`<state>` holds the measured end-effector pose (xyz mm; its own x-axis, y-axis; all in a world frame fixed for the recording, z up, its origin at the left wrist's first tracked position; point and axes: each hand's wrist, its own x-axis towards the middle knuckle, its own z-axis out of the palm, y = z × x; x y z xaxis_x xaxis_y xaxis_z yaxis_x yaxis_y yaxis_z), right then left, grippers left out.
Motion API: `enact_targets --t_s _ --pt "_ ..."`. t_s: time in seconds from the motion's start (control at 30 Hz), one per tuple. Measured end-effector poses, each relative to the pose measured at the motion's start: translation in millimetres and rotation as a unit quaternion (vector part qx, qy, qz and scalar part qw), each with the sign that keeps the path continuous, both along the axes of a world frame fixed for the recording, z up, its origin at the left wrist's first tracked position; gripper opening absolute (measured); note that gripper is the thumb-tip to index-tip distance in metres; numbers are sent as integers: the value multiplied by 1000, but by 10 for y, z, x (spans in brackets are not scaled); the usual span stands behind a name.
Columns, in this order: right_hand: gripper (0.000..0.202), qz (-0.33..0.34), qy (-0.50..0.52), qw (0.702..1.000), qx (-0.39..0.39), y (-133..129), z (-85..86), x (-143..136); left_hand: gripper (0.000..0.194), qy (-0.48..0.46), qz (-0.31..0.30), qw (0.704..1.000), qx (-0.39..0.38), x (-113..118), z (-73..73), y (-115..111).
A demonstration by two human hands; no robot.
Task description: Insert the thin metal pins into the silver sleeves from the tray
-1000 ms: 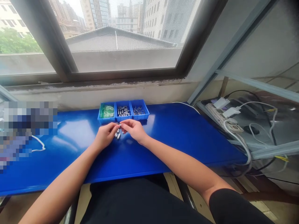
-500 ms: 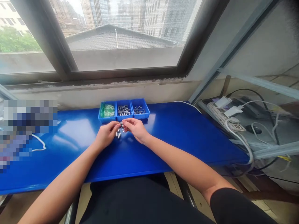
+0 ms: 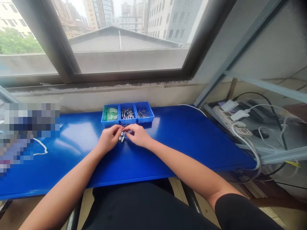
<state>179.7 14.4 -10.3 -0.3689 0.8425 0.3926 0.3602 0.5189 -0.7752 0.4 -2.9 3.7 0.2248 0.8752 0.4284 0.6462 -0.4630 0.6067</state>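
Silvery metal pieces [image 3: 122, 139] lie on the blue bench [image 3: 192, 140] just below the hands, the nearest slanting lengthwise away and rightward. The piece visible half a second ago is now hidden; left hand [image 3: 109, 138] and right hand [image 3: 139, 135] have fingers bunched narrow, their grip I can't tell.

What is between the left hand [image 3: 109, 138] and right hand [image 3: 138, 135] is too small to tell. The left hand hides some metal bits [image 3: 122, 139]. Blurry squares [image 3: 33, 121] cover the left of the table [image 3: 192, 137].
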Motion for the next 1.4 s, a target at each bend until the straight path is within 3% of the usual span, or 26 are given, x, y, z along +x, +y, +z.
enact_targets --t_s 0.1,0.3,1.4 --pt "25 18 -50 997 62 18 -43 15 29 4 0 1000 -2 10 19 -9" --pt "31 56 -133 987 69 36 -67 46 28 7 0 1000 -5 2 17 -5" --pt "17 13 -142 987 70 19 -20 38 29 12 -14 1000 -10 -20 -26 15"
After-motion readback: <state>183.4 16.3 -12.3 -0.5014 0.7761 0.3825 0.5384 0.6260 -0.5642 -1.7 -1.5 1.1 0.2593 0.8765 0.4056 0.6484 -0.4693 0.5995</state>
